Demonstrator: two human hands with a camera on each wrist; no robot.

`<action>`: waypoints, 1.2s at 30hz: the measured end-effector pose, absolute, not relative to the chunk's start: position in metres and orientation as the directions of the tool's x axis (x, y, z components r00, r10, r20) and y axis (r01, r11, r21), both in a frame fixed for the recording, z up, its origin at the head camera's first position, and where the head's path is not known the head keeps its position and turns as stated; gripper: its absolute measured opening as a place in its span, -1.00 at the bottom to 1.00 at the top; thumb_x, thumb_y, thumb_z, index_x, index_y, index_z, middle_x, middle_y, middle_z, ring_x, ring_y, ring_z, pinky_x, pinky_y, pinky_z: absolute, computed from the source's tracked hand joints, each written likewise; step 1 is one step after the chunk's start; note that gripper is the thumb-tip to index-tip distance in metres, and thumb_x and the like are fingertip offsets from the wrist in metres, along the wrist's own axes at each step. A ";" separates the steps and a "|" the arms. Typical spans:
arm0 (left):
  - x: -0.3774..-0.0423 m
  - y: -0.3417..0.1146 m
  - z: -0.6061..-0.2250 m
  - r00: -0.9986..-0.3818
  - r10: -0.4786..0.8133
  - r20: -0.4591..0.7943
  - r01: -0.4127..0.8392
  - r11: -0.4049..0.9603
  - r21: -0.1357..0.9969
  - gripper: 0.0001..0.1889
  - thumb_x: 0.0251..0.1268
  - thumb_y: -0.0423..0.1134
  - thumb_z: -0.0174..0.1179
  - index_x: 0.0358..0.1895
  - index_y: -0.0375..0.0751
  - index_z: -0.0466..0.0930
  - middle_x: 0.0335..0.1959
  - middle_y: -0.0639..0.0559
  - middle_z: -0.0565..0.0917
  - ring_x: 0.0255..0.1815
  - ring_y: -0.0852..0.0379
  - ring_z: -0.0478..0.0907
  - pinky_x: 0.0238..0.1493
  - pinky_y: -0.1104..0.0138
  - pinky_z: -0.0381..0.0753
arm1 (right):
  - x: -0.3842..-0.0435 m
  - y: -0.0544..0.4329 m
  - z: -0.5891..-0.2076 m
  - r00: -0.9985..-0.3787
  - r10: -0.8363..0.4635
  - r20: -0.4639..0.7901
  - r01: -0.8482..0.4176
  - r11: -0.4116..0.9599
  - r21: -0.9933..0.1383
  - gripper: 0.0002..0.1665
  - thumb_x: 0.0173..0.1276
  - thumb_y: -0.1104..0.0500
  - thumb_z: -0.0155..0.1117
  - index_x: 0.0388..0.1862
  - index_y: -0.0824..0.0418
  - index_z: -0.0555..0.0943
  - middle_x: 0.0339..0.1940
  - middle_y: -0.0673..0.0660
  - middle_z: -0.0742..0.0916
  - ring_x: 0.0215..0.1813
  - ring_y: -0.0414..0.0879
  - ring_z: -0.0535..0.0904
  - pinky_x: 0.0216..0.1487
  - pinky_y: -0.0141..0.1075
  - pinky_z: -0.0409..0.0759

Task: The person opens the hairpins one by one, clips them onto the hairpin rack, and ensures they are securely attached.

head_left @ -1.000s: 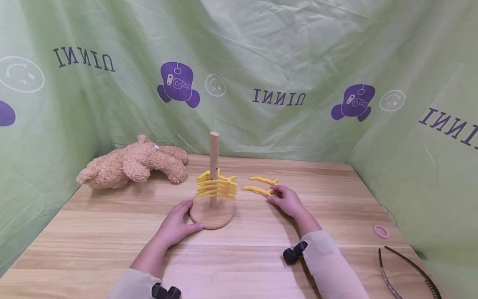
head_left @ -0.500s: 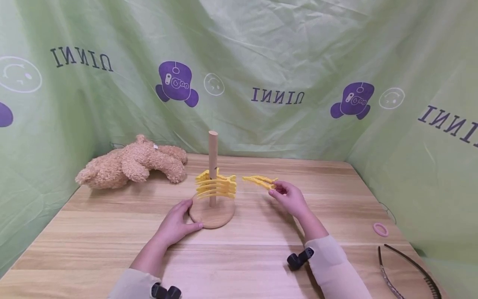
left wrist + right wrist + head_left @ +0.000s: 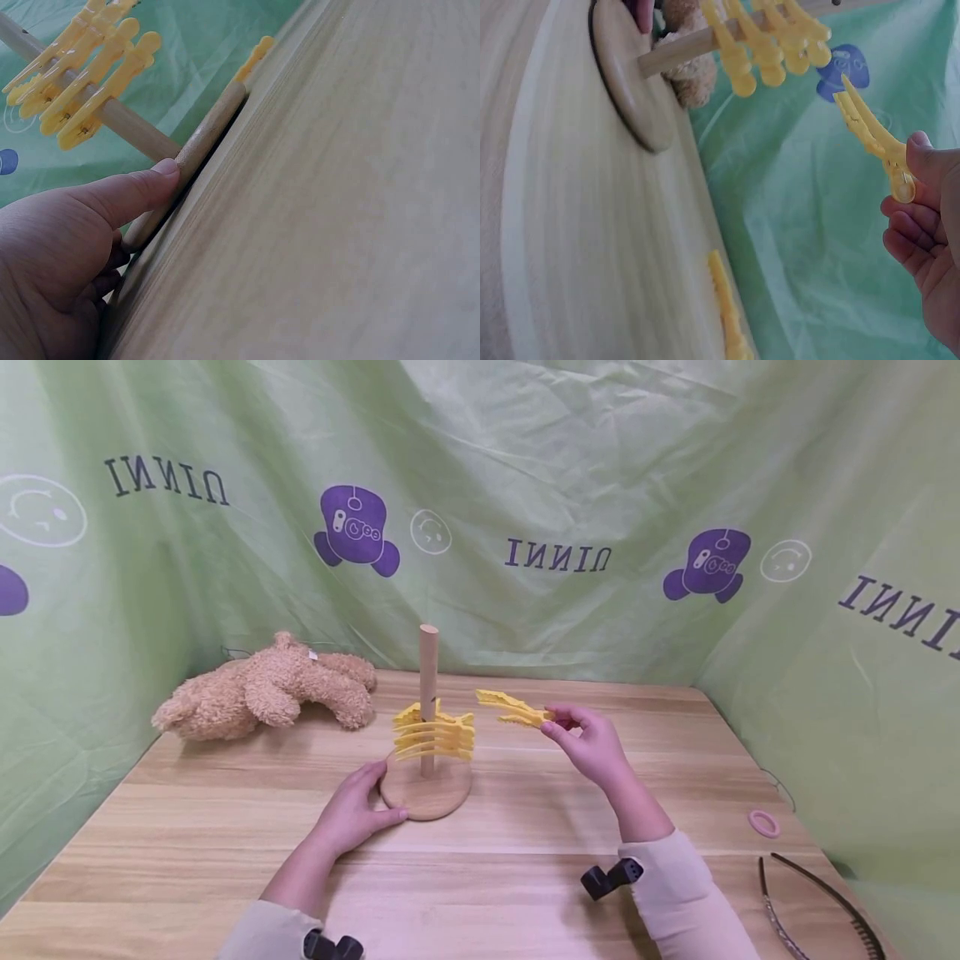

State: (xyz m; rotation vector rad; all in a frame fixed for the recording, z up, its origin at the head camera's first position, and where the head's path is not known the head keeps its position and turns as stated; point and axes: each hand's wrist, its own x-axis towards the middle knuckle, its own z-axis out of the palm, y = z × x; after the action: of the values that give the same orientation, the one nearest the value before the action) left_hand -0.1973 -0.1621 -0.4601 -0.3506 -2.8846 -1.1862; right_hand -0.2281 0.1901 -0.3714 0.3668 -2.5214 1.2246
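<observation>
A wooden stand (image 3: 438, 797) has a round base and an upright post (image 3: 428, 664). Several yellow hair clips (image 3: 435, 739) are clamped one above another on the post. My left hand (image 3: 358, 810) grips the left rim of the base, its thumb on the edge in the left wrist view. Right of the post, my right hand (image 3: 588, 743) pinches another yellow alligator hair clip (image 3: 877, 139) by its handle end, raised off the table. Its arms stand slightly apart and its tip points toward the post. One more yellow clip (image 3: 726, 304) lies on the table.
A brown plush toy (image 3: 270, 689) lies at the back left of the wooden table (image 3: 225, 852). Near the right edge are a pink ring (image 3: 764, 824) and a dark headband (image 3: 832, 893). A green printed curtain (image 3: 480, 627) surrounds the back and sides.
My right hand has picked the nearer of two yellow hair clips off the table and raised it, now tip toward the post. My left hand has stayed on the base.
</observation>
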 end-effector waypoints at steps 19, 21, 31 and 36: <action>-0.197 -0.162 -0.461 -0.975 0.202 0.097 0.212 0.685 0.697 -0.02 0.01 0.03 0.47 0.40 -0.52 0.24 0.42 -0.43 0.31 0.47 -0.39 0.17 0.51 -0.17 0.13 | -0.233 0.135 -0.353 -0.817 -0.183 0.547 -0.547 0.544 -0.636 -0.77 0.18 0.30 0.45 -0.17 0.36 0.73 -0.34 0.20 0.79 -0.30 -0.06 0.62 -0.29 -0.37 0.61; -0.197 -0.162 -0.461 -0.975 0.202 0.098 0.212 0.684 0.698 -0.02 0.01 0.02 0.47 0.40 -0.52 0.24 0.42 -0.43 0.31 0.47 -0.39 0.17 0.51 -0.17 0.13 | -0.235 0.129 -0.353 -0.824 -0.198 0.530 -0.544 0.535 -0.646 -0.77 0.19 0.30 0.44 -0.16 0.35 0.73 -0.34 0.20 0.79 -0.30 -0.05 0.62 -0.30 -0.37 0.60; -0.197 -0.162 -0.461 -0.974 0.202 0.103 0.216 0.685 0.696 -0.03 0.01 0.03 0.47 0.39 -0.51 0.25 0.41 -0.44 0.32 0.47 -0.40 0.19 0.50 -0.17 0.14 | -0.242 0.109 -0.355 -0.847 -0.254 0.468 -0.525 0.548 -0.652 -0.79 0.25 0.23 0.41 -0.18 0.32 0.73 -0.34 0.17 0.78 -0.32 -0.09 0.58 -0.38 -0.44 0.55; -0.197 -0.162 -0.461 -0.974 0.201 0.102 0.214 0.688 0.693 -0.02 0.01 0.04 0.47 0.40 -0.51 0.25 0.41 -0.43 0.32 0.47 -0.39 0.19 0.50 -0.17 0.14 | -0.246 0.104 -0.357 -0.852 -0.266 0.451 -0.518 0.553 -0.652 -0.79 0.26 0.22 0.40 -0.17 0.31 0.73 -0.34 0.17 0.78 -0.33 -0.10 0.57 -0.38 -0.44 0.53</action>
State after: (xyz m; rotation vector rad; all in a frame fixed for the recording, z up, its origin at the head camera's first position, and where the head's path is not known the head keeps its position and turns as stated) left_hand -0.1973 -0.1622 -0.4610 -0.3531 -2.8700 -1.1824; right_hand -0.2457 0.1044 -0.3572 0.6480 -2.4910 1.1916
